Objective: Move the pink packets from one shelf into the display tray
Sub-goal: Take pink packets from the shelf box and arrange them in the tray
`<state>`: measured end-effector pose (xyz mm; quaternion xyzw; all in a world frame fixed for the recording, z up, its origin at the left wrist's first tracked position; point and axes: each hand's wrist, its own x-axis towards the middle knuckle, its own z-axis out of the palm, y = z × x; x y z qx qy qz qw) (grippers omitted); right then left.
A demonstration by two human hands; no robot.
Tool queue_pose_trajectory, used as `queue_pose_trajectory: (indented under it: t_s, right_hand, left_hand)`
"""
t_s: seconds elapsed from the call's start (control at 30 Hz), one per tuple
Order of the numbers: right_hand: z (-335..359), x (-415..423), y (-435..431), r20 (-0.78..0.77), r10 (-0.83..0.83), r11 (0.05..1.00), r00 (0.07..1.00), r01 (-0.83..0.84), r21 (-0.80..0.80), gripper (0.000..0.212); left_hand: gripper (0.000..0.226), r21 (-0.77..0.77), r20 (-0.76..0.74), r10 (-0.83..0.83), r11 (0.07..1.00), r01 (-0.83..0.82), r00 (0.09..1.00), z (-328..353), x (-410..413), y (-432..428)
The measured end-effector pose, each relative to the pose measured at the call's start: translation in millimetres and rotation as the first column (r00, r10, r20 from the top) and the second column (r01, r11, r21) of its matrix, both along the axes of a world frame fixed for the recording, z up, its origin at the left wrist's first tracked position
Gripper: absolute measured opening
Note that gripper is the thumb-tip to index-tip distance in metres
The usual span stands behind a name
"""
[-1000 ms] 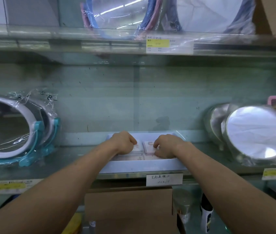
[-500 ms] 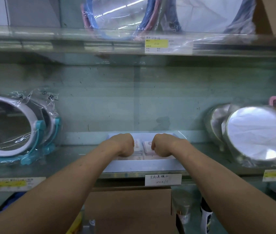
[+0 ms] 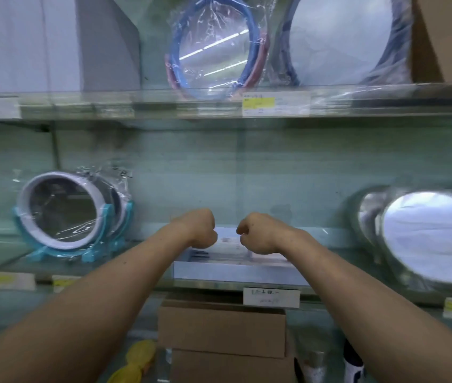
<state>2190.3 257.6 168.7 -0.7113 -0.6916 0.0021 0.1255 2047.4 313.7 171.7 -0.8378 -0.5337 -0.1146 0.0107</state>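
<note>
A shallow white display tray (image 3: 236,273) sits on the glass middle shelf, straight ahead. Pale pink packets (image 3: 229,242) lie flat inside it, partly hidden by my hands; one more packet (image 3: 270,257) shows under my right wrist. My left hand (image 3: 201,229) hovers over the tray's left half with its fingers curled into a fist. My right hand (image 3: 258,233) is a fist over the right half. I see nothing held in either hand. The two fists are a short gap apart.
A wrapped teal-and-white mirror (image 3: 64,217) stands left of the tray, and wrapped silver mirrors (image 3: 429,236) stand to the right. More mirrors (image 3: 213,48) sit on the upper shelf. Cardboard boxes (image 3: 222,327) are below, under a price label (image 3: 271,297).
Both hands have lifted off the packets and closed into fists just above the tray. The view has tilted upward, showing more of the upper shelf.
</note>
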Motion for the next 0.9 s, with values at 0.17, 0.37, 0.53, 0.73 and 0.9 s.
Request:
queue_pose_trajectory:
  t_s: [0.17,0.37,0.53,0.73,0.9]
  right_hand:
    - [3,-48,-3,-0.056,0.160,0.986,0.985,-0.157,0.061,0.039]
    - [-2,-108,0,-0.029,0.289,0.956,0.957,-0.286,0.068,0.033]
    - [-6,-158,2,0.016,0.361,0.931,0.932,-0.362,0.052,0.021]
    - [-14,-234,5,0.071,0.405,0.913,0.912,-0.407,0.025,0.024]
    - [-16,-316,8,0.066,0.446,0.895,0.893,-0.446,-0.018,0.013]
  left_hand:
    - [0.026,0.048,0.032,0.154,0.987,-0.155,0.988,0,-50,-17]
    - [0.036,0.019,0.001,0.271,0.962,-0.271,0.963,-1,-111,-34]
    - [0.044,0.009,-0.025,0.328,0.945,-0.328,0.944,-6,-159,-42]
    - [0.061,-0.050,-0.036,0.398,0.915,-0.399,0.917,-13,-232,-50]
    - [0.066,-0.050,-0.067,0.442,0.894,-0.446,0.894,-14,-308,-54]
